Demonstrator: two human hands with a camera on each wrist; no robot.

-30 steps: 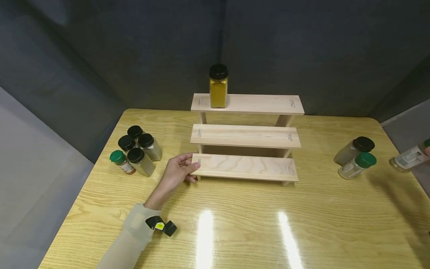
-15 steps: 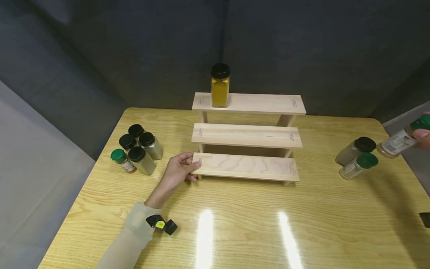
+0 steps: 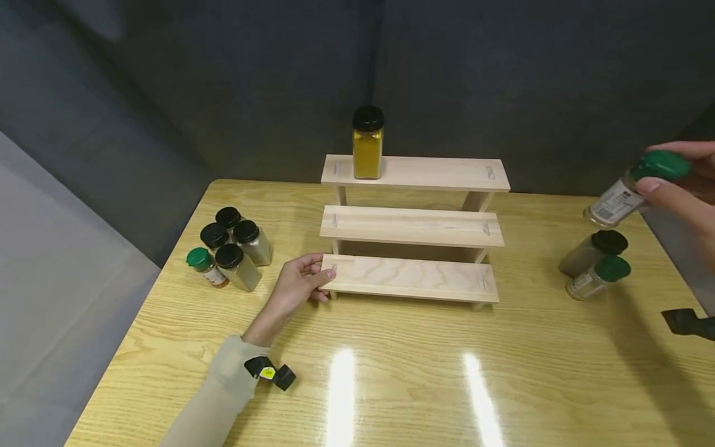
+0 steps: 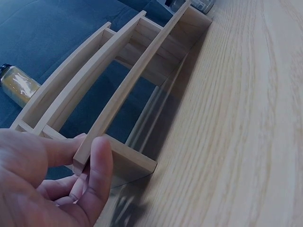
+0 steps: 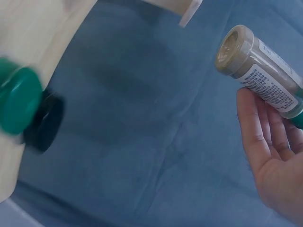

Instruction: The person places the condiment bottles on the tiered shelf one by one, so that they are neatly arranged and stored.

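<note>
A three-tier wooden shelf stands on the table, and my left hand pinches the left end of its lowest board between thumb and fingers. The left wrist view shows the fingers curled around that board's end. On the right, my right hand holds a spice jar by its green cap, tilted and above the table. In the right wrist view, the jar's labelled side and base show. A jar of yellow powder with a black cap stands on the top board's left part.
Several spice jars cluster at the table's left, mostly black-capped, one green-capped. At the right stand a black-capped jar and a green-capped jar. A dark curtain hangs behind the table.
My right hand has come in from the right edge, carrying the green-capped jar left and up, behind the two right-hand jars. My left hand has stayed on the shelf.
</note>
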